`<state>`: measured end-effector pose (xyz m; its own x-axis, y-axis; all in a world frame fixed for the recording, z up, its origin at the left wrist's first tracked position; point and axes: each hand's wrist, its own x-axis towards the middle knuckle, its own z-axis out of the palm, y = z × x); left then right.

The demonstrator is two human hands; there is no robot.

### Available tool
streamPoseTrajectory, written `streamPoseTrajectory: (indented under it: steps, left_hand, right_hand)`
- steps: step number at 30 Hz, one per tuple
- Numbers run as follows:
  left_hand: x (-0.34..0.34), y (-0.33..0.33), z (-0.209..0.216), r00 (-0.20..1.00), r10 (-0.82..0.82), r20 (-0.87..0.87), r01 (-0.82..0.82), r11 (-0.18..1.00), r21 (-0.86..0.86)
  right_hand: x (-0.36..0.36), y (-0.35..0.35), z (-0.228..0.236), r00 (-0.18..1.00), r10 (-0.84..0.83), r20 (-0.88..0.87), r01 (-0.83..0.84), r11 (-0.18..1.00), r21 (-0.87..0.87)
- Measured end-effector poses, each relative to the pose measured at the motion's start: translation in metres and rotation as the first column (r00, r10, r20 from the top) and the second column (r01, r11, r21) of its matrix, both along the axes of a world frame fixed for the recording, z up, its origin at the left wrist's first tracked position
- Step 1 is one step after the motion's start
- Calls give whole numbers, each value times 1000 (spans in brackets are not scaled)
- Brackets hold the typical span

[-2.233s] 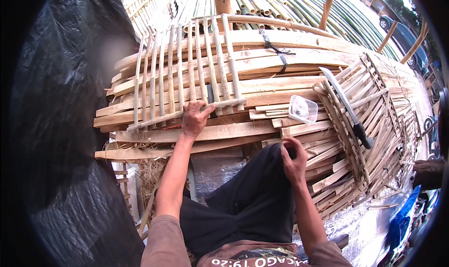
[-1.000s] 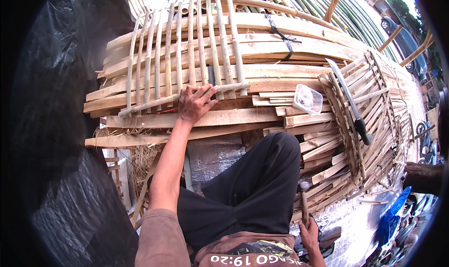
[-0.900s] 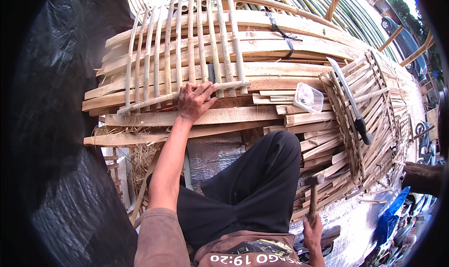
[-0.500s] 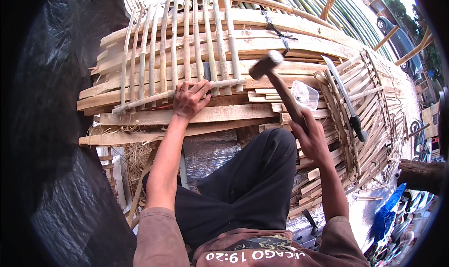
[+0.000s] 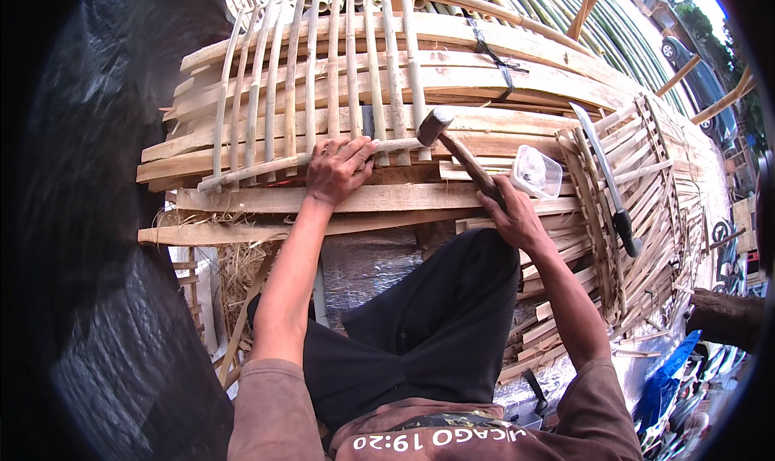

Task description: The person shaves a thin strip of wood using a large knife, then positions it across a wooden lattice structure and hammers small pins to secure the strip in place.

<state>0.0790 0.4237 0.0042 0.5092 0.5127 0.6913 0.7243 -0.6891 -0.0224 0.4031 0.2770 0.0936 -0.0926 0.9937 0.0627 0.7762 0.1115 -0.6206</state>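
Hammer (image 5: 452, 142) is sitting in the right hand (image 5: 510, 215), whose fingers are clamped round the lower end of the wooden handle, so the metal head is reaching out over the near edge of the slatted bamboo panel (image 5: 323, 81). That head is resting at or just above the cross slat (image 5: 266, 164) that is running along the panel's near end, close to where one upright strip is crossing it; whether a nail is standing there I cannot tell. The left hand (image 5: 337, 169) is lying spread and pressed flat on the same cross slat, just beside the hammer head, fingers apart and gripping nothing, apparently pinning the slat so it is not shifting. The panel is lying on a stack of rough planks (image 5: 387, 199) serving as a bench. A small clear plastic tub (image 5: 537, 172) is standing just right of the hammer handle, within easy reach, probably for fasteners. Farther right, a long knife (image 5: 607, 178) with a dark handle is lying across another slatted panel (image 5: 638, 203), well apart from both hands.
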Motion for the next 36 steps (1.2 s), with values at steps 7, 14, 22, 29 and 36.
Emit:
streamPoseTrajectory:
  steps: [7,14,22,29,36]
  left_hand:
    - [-1,0,-1,1000,6,6,-6,1000,-3]
    - [0,1,0,1000,-1,8,1,1000,-15]
    - [2,3,-2,1000,8,8,-8,1000,5]
    - [1,3,-2,1000,11,11,-11,1000,9]
    - [0,1,-2,1000,22,1,-22,1000,19]
  right_hand:
    - [-3,3,2,998,-30,-53,28,999,-34]
    - [-5,1,16,993,-37,-109,48,994,96]
    - [2,17,1,999,-26,47,22,997,73]
    - [1,6,2,999,-23,28,21,997,70]
    - [0,6,13,1000,-19,-21,22,988,153]
